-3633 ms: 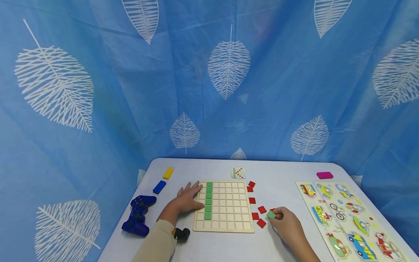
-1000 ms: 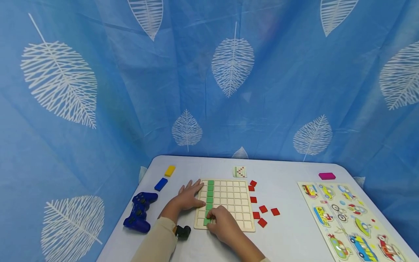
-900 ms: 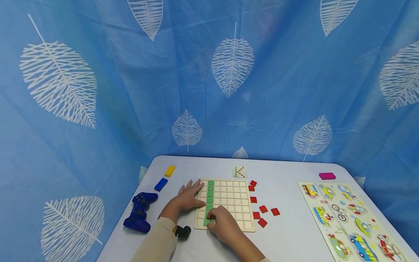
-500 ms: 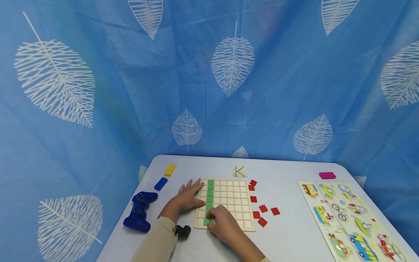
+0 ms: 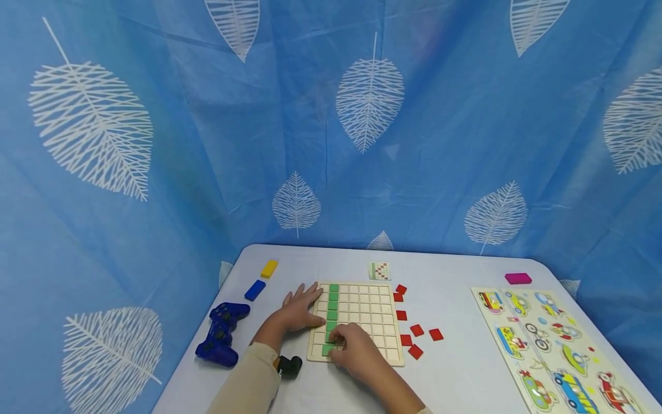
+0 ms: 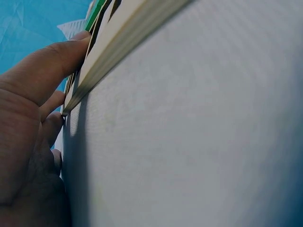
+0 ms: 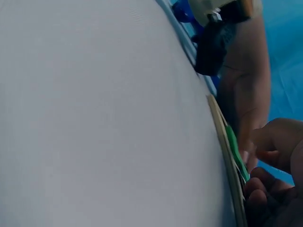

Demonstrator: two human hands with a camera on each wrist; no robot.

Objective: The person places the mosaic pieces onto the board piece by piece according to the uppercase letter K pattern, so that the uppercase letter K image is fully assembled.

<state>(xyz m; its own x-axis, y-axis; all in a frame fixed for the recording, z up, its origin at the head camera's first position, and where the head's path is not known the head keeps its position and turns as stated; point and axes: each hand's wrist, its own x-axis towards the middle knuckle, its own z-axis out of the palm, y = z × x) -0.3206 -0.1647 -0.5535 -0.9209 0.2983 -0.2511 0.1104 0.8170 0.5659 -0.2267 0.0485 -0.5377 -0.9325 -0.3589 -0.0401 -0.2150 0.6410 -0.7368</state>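
A wooden grid board (image 5: pixel 374 307) lies on the white table, with green square tiles (image 5: pixel 332 315) filling its second column from the left. My left hand (image 5: pixel 293 314) rests on the board's left edge, fingers spread and thumb on the rim; the left wrist view shows the thumb (image 6: pixel 57 59) along that edge. Over the column's near end is my right hand (image 5: pixel 357 351), its fingers loosely bent beside the nearest green tile (image 5: pixel 327 349). In the right wrist view a green tile (image 7: pixel 235 147) sits in the board, and nothing shows between thumb and fingers.
Several red tiles (image 5: pixel 401 315) are scattered right of the board. A small pattern card (image 5: pixel 380 271) lies behind it. A blue game controller (image 5: pixel 221 334), a blue block (image 5: pixel 255 290) and a yellow block (image 5: pixel 269 268) are left. A vehicle puzzle (image 5: pixel 543 351) and pink block (image 5: pixel 518 279) are right.
My right hand has carried a green tile from the right of the board to the column's near end, let go and risen slightly. The left hand stays put.
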